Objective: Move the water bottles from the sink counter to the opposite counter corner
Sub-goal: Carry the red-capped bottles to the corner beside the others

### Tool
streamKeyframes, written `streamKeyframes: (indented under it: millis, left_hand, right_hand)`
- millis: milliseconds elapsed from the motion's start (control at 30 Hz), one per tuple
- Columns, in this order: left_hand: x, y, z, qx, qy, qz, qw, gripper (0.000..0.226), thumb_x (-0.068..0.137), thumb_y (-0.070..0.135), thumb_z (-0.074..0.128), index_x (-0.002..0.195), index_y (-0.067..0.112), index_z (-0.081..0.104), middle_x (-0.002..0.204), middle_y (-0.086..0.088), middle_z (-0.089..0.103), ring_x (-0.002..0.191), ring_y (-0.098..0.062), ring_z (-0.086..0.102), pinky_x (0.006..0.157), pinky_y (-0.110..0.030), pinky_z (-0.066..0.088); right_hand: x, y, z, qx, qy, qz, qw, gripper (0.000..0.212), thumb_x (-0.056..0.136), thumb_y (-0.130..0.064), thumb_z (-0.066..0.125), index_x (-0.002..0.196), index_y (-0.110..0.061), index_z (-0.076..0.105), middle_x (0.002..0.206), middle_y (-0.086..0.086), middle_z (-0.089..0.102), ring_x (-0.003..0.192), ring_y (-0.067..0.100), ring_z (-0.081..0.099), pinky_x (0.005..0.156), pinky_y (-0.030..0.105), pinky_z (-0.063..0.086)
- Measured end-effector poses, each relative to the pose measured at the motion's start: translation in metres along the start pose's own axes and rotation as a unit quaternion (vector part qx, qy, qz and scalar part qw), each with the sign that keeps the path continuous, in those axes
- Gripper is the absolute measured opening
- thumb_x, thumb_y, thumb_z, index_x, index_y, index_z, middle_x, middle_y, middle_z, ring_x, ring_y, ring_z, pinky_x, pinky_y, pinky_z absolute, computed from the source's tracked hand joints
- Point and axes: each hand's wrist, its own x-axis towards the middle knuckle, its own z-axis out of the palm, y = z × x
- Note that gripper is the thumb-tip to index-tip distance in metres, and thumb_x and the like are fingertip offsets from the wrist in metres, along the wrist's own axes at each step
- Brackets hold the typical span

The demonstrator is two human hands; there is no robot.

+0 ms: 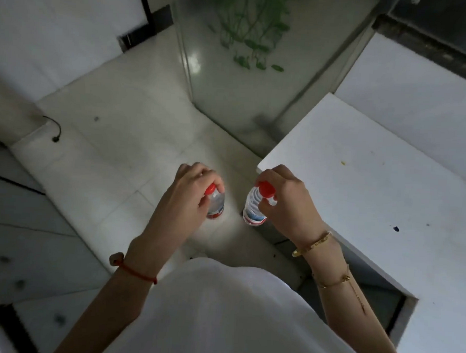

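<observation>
Left hand (191,190) fingers grip the left clear plastic red-capped water bottle (215,206) at its neck; right hand (286,202) likewise grips the right clear plastic red-capped water bottle (254,209). Both hang upright, caps up.

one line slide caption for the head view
Each hand, left and right, carries a red-capped water bottle by its neck.

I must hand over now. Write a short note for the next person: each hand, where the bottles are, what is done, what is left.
Left hand: fingers closed around the neck of the left bottle, near its red cap.
Right hand: the same grip on the right bottle.
Both bottles hang upright over the floor, beside the white counter.
Done: both bottles picked up.
Left: set them down at the destination corner; no sink in view.
</observation>
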Motion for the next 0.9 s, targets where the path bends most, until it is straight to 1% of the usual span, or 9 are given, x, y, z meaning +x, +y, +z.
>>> streamKeyframes:
  millis: [200,300,433,500,567,667,700,767,900]
  left_hand:
    - [-0.01,-0.064,-0.042,0.005,0.031,-0.05,0.998,0.028,0.081,0.001,0.061,0.1,0.02,0.06,0.115,0.001,0.055,0.114,-0.018,0.045,0.088,-0.038,0.055]
    - [-0.013,-0.091,-0.059,0.014,0.05,-0.071,0.996,0.027,0.082,0.001,0.059,0.103,0.017,0.062,0.115,-0.001,0.057,0.112,-0.018,0.046,0.09,-0.036,0.053]
    - [-0.017,-0.12,-0.08,0.02,0.085,-0.115,0.989,0.026,0.084,0.002,0.057,0.107,0.012,0.064,0.118,-0.006,0.06,0.11,-0.021,0.047,0.092,-0.035,0.051]
    - [-0.017,-0.133,-0.088,0.021,0.102,-0.138,0.985,0.026,0.084,0.0,0.056,0.106,0.011,0.065,0.118,-0.006,0.06,0.11,-0.02,0.047,0.091,-0.032,0.05]
    - [-0.015,-0.145,-0.096,0.021,0.12,-0.159,0.98,0.025,0.084,0.001,0.057,0.105,0.01,0.066,0.117,-0.007,0.061,0.108,-0.02,0.048,0.091,-0.028,0.048]
    - [-0.008,-0.164,-0.106,0.021,0.148,-0.19,0.97,0.029,0.082,-0.006,0.054,0.101,0.012,0.066,0.114,-0.004,0.061,0.106,-0.018,0.047,0.086,-0.021,0.042]
    - [-0.005,-0.17,-0.109,0.02,0.156,-0.199,0.967,0.031,0.081,-0.008,0.054,0.1,0.013,0.066,0.113,-0.003,0.061,0.105,-0.018,0.047,0.085,-0.02,0.041]
    - [0.003,-0.183,-0.117,0.018,0.17,-0.216,0.961,0.034,0.079,-0.011,0.053,0.099,0.014,0.065,0.112,-0.001,0.06,0.104,-0.016,0.046,0.082,-0.02,0.041]
    - [0.023,-0.211,-0.134,0.013,0.203,-0.245,0.948,0.034,0.08,-0.012,0.053,0.099,0.014,0.065,0.109,0.0,0.06,0.102,-0.012,0.044,0.079,-0.017,0.04]
  right_hand:
    - [0.052,-0.061,0.04,0.008,-0.023,-0.061,0.998,0.037,0.077,-0.011,0.073,0.112,-0.012,0.06,0.116,0.009,0.058,0.098,0.026,0.062,0.087,0.028,0.053]
    - [0.077,-0.088,0.058,0.001,-0.03,-0.095,0.995,0.034,0.076,-0.01,0.073,0.108,-0.015,0.06,0.113,0.005,0.057,0.096,0.023,0.061,0.083,0.024,0.053]
    - [0.11,-0.12,0.074,-0.002,-0.051,-0.147,0.988,0.032,0.075,-0.007,0.071,0.103,-0.017,0.06,0.11,0.003,0.056,0.093,0.02,0.059,0.083,0.028,0.054]
    - [0.127,-0.134,0.081,0.001,-0.059,-0.172,0.983,0.03,0.074,-0.006,0.071,0.1,-0.016,0.061,0.107,0.002,0.057,0.09,0.019,0.059,0.082,0.027,0.053]
    - [0.145,-0.147,0.087,0.011,-0.069,-0.19,0.979,0.028,0.072,-0.005,0.07,0.097,-0.015,0.062,0.103,0.001,0.057,0.085,0.017,0.057,0.076,0.023,0.05]
    - [0.174,-0.162,0.098,0.01,-0.093,-0.216,0.972,0.027,0.073,-0.006,0.069,0.097,-0.015,0.062,0.101,0.002,0.057,0.08,0.013,0.053,0.067,0.008,0.035]
    - [0.184,-0.167,0.101,0.011,-0.101,-0.226,0.969,0.026,0.073,-0.006,0.069,0.097,-0.014,0.062,0.102,0.002,0.058,0.079,0.012,0.051,0.066,0.004,0.032]
    - [0.207,-0.179,0.108,0.014,-0.119,-0.246,0.962,0.026,0.074,-0.007,0.069,0.098,-0.014,0.061,0.102,0.002,0.058,0.078,0.011,0.05,0.065,0.003,0.03]
    - [0.26,-0.207,0.121,0.018,-0.147,-0.287,0.946,0.026,0.072,-0.003,0.066,0.095,-0.013,0.062,0.1,0.003,0.058,0.079,0.015,0.054,0.065,0.008,0.034]
